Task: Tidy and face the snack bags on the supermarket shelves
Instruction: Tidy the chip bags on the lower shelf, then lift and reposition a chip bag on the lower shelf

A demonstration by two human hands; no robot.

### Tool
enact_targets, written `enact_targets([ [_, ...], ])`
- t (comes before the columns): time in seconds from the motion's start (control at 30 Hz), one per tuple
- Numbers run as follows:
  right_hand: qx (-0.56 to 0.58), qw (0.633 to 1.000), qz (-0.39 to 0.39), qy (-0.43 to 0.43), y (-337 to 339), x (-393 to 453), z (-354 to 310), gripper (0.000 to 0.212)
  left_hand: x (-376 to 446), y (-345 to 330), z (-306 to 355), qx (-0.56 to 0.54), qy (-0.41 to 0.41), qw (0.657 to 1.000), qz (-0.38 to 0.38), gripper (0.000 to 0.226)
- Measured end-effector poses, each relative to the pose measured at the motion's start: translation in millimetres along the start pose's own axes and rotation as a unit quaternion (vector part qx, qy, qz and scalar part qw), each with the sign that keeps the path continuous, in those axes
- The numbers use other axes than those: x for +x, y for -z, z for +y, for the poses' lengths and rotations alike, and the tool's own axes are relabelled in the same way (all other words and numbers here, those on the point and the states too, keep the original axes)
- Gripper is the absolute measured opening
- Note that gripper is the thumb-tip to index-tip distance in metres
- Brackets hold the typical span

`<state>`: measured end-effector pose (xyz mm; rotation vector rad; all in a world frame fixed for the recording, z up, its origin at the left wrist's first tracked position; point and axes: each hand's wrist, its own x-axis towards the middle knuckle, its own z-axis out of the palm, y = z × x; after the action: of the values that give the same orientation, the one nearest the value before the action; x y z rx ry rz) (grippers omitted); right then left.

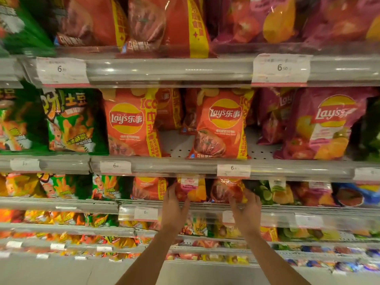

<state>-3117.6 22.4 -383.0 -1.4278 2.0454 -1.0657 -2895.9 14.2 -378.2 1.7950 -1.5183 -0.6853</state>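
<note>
Left hand (173,204): raised to the third shelf from the top, fingers spread and curled against the left edge of a pink-and-yellow snack bag (192,190), thumb on its face. Right hand (245,208): at the same shelf, fingers bent around the lower right side of a red snack bag (225,190) standing just beside the first; whether it fully grips or only presses, cannot tell. Both bags upright at the shelf rail (205,204), between the two hands. Left of the left hand: another red bag (148,188), then green bags (104,187). Right of the right hand: a green cucumber-print bag (265,192), then further pink bags (312,192). Above the hands, next shelf up: two orange-red Lay's bags (129,122) facing front with a bare gap of perforated shelf (176,145) between them, a purple-pink Lay's bag (322,124) to the right, a green bag (70,120) to the left. Price tags (233,170) clipped on the rail directly above the hands. Shelves below the hands: blurred.
</note>
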Motion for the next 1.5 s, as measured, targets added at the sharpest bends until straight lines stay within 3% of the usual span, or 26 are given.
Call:
enact_targets([
  [0.13, -0.018, 0.996, -0.073, -0.041, 1, 34, -4, 0.091, 28, -4, 9, -0.028, 0.037, 0.998, -0.035, 0.090],
  [0.23, -0.001, 0.988, -0.127, -0.084, -3, 58, -1, 0.112, 49, -7, 9, -0.074, 0.068, 0.993, -0.060, 0.088],
  [0.47, 0.016, 0.970, -0.211, -0.116, -20, 86, 5, 0.110, 74, -15, -6, -0.091, 0.076, 0.988, -0.097, 0.048],
  [0.57, 0.020, 0.965, -0.234, -0.119, -21, 90, 5, 0.130, 78, -15, -7, -0.112, 0.100, 0.984, -0.095, 0.056],
  [0.7, -0.013, 0.969, -0.210, -0.128, -22, 87, 1, 0.097, 78, -13, -9, -0.112, 0.130, 0.980, -0.104, 0.069],
  [0.77, -0.024, 0.972, -0.192, -0.130, -21, 85, -1, 0.091, 78, -12, -7, -0.111, 0.140, 0.978, -0.106, 0.084],
  [1.17, -0.104, 0.986, -0.085, -0.098, -7, 65, -20, 0.089, 71, -6, 1, -0.148, 0.154, 0.974, -0.073, 0.083],
  [1.5, -0.024, 0.994, -0.092, -0.059, 26, 59, -17, 0.082, 68, -7, 10, -0.132, 0.159, 0.976, -0.068, 0.068],
])
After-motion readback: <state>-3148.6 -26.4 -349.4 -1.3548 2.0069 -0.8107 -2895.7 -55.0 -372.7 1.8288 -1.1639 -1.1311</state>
